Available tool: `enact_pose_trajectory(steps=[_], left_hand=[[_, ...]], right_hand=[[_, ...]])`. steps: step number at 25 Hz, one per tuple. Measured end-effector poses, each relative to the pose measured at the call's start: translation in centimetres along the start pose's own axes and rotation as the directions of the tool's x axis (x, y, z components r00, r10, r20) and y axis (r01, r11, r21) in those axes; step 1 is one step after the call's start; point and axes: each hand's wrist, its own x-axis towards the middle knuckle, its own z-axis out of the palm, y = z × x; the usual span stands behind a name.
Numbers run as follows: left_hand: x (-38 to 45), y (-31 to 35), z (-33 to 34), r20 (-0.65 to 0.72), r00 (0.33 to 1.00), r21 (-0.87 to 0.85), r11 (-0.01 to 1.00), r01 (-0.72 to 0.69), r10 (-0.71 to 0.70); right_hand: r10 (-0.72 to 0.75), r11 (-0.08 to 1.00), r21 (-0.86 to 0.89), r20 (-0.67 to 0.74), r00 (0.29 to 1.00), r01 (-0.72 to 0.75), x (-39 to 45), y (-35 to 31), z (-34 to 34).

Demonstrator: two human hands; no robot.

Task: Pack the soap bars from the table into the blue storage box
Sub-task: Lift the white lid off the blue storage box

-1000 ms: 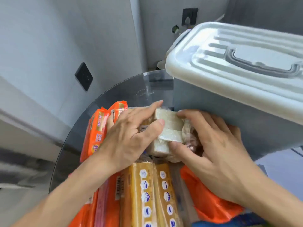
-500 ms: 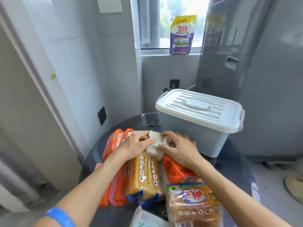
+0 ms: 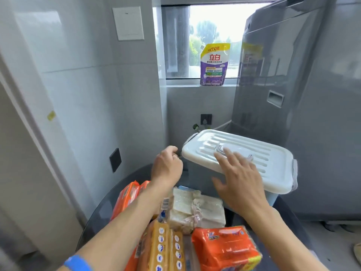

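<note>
Beside soap packs point(image 3: 195, 210), the blue storage box point(image 3: 201, 178) sits lidded.

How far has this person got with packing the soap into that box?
Barely started. The storage box has its white lid on, and nothing shows as packed. In hand: the right hand lies over the lid and the left hand reaches for its near corner, both empty. Left: the white soap bundle, orange packs and yellow packs sit on the table.
</note>
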Motion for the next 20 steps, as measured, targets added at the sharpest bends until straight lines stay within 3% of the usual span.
enact_pose_trajectory(steps=[3,8,12,16,17,18,19,20], left_hand=[[4.0,2.3,2.2,0.111,0.972,-0.242,0.942,0.23,-0.209],[7.7,2.2,4.0,0.164,0.952,-0.25,0.923,0.292,-0.257],[8.2,2.3,3.5,0.112,0.96,-0.1,0.959,0.266,-0.255],[6.7,2.0,2.7,0.139,0.901,-0.134,0.893,0.429,-0.411],[6.3,2.2,2.3,0.096,0.92,-0.075,0.919,0.387,-0.38],[5.8,2.7,1.9,0.022,0.965,0.091,0.961,0.259,-0.262],[5.1,3.5,1.6,-0.006,0.998,0.266,0.961,0.068,-0.069],[4.4,4.4,1.5,0.034,0.99,0.308,0.941,-0.141,0.138]], right_hand=[[0.081,0.996,0.041,-0.042,0.996,-0.079,-0.4,0.9,1.5],[0.025,0.994,0.105,-0.177,0.984,-0.007,-0.7,1.8,2.0],[0.026,0.994,0.113,-0.148,0.989,-0.009,-0.8,1.9,1.3],[0.033,0.989,0.149,-0.087,0.996,-0.02,-1.5,1.7,0.7],[0.027,0.989,0.149,-0.086,0.996,-0.014,-1.7,1.7,0.5],[0.029,0.99,0.14,-0.082,0.996,-0.017,-1.7,1.9,0.4],[0.032,0.991,0.132,-0.065,0.997,-0.023,-1.7,1.9,0.3],[0.026,0.99,0.14,-0.057,0.998,-0.018,-1.6,1.9,0.3]])
